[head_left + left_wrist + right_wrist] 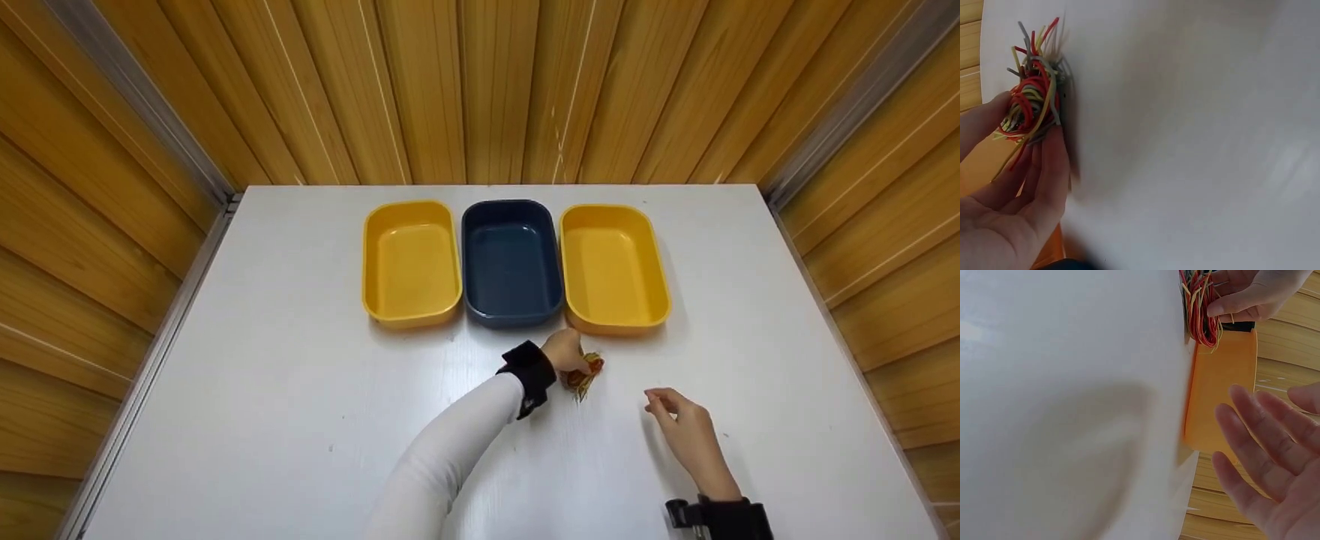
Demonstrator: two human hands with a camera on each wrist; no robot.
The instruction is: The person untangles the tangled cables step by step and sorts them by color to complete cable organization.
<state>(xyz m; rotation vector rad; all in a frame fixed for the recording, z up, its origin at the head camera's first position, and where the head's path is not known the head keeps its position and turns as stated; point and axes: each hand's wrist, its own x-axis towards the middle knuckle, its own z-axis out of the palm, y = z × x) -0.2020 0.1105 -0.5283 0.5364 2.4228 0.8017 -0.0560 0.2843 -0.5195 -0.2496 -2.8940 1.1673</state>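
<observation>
My left hand [565, 351] pinches a bundle of thin coloured wires [589, 373] just in front of the right yellow bin. Red, yellow and grey-green strands loop together, with loose cut ends, in the left wrist view, where thumb and fingers clasp the wire bundle [1033, 98] from both sides. Whether the bundle touches the table cannot be told. Apart from it, to the right and nearer the body, my right hand [686, 431] hovers with nothing in it. Its fingers [1266, 433] are relaxed and spread in the right wrist view.
Three bins stand in a row at the back of the white table [300, 420]: a left yellow bin [412, 321], a dark blue bin [514, 319] and a right yellow bin [619, 328]. Wood-look panel walls [495, 90] enclose the table at the back and sides.
</observation>
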